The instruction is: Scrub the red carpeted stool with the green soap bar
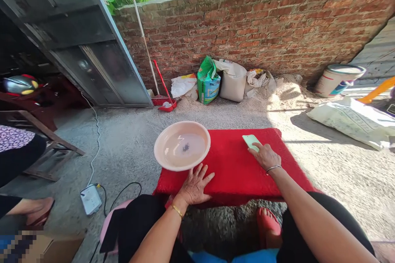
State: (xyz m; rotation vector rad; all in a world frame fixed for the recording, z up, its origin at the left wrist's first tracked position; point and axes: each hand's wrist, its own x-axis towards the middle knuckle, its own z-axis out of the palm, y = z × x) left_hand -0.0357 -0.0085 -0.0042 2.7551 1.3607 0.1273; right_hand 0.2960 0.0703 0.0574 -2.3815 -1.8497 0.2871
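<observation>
Head view: red table (234, 172), concrete yard, brick wall (262, 20).

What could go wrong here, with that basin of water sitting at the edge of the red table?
1. The pink basin overhangs the left edge of the red table; a nudge from the left hand lying flat just beside it might tip it.
2. Spilled water would likely run toward the white power strip on the ground below.
3. The green phone under the right hand shares the table with the water.
</observation>
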